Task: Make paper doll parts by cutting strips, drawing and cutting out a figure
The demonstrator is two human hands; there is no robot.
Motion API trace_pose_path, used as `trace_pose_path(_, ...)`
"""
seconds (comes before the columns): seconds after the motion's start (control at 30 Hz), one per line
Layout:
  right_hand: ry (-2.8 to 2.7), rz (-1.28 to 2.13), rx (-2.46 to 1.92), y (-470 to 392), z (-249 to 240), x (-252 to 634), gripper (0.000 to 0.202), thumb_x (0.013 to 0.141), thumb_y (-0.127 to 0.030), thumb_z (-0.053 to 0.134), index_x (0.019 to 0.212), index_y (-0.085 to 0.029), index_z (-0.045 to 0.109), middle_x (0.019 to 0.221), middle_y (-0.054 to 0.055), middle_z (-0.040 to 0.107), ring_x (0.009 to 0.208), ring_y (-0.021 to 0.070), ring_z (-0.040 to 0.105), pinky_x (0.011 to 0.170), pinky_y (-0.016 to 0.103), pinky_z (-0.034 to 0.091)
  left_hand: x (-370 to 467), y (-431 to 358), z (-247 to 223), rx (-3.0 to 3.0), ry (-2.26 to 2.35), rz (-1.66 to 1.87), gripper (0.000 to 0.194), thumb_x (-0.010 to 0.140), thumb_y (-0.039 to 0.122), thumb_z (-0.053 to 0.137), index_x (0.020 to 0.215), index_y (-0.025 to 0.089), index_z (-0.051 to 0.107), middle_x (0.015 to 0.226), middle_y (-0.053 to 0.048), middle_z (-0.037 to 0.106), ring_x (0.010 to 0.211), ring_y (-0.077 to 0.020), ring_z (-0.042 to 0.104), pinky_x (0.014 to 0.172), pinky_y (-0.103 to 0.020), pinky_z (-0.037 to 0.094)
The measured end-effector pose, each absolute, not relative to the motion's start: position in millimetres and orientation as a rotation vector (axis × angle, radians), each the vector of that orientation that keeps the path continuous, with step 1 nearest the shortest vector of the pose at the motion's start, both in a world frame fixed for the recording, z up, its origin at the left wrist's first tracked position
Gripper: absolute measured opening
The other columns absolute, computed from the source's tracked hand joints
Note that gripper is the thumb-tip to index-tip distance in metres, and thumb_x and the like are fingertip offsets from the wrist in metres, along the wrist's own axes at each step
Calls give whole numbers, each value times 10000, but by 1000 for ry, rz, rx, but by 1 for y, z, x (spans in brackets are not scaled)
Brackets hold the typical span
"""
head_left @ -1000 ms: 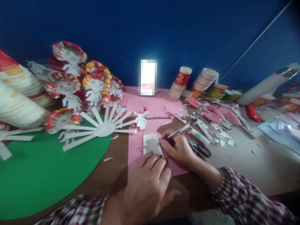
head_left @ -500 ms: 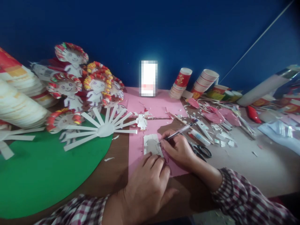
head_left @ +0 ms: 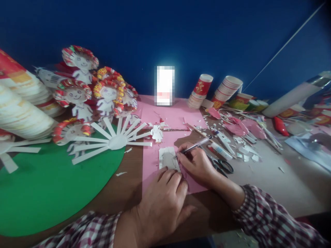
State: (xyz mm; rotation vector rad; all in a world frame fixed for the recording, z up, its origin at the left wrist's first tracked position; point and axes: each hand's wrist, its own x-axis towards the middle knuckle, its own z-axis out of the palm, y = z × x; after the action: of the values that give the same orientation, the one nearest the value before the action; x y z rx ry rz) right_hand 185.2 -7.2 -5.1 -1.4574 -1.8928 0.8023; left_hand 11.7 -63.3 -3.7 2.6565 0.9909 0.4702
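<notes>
I observe white paper point(head_left: 167, 157) on a pink sheet point(head_left: 152, 177), lower centre of the frame. The left hand point(head_left: 165, 193), fingers side by side, presses its near end, gripping nothing; the right hand point(head_left: 196, 163) pinches a pen point(head_left: 196, 144). Clean lines require firm pressure, light strokes.

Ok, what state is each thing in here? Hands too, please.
Left hand: fingers laid over the white card's lower part
Right hand: closed around the pen
Pen: slanted, tip at the card
White card: flat, dark outlines drawn on it
Pink paper: flat beneath the card
Cut paper cup: strips splayed open
Scissors: partly hidden, open or shut unclear
Screen: lit, pixelated
</notes>
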Motion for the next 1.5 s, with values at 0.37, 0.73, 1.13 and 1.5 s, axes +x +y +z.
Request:
trace_pose_path(0.37,-1891,788,-1476,-7,-6,185,117,897,-301,531,916,-199,586,717,-14,622,643,132,580,628,247,433,11,-64,-3,2643,990,461,396,863,480,564,1058,139,604,1090,-122,599,1023,-303,533,932,-493,445)
trace_pose_path(0.73,-1889,788,-1478,-7,-7,186,114,895,-299,532,911,-202,591,707,-20,614,622,128,564,596,238,417,12,-62,-3,2642,1003,475,432,863,491,558,1081,121,593,1108,-148,593,1024,-315,542,906,-502,463)
trace_pose_path(1.13,-1920,792,-1493,-7,-7,186,119,901,-304,526,931,-205,583,723,-18,621,634,131,571,619,247,430,11,-63,-3,2641,1006,462,435,863,490,562,1089,119,593,1118,-143,600,1036,-311,539,936,-494,448)
trace_pose_path(1.5,-1940,763,-1523,-7,-5,185,132,904,-319,529,940,-211,595,787,-3,665,684,146,610,660,255,449,12,-63,-4,2653,1002,474,447,867,489,554,1108,115,591,1117,-144,600,1045,-316,532,949,-502,437)
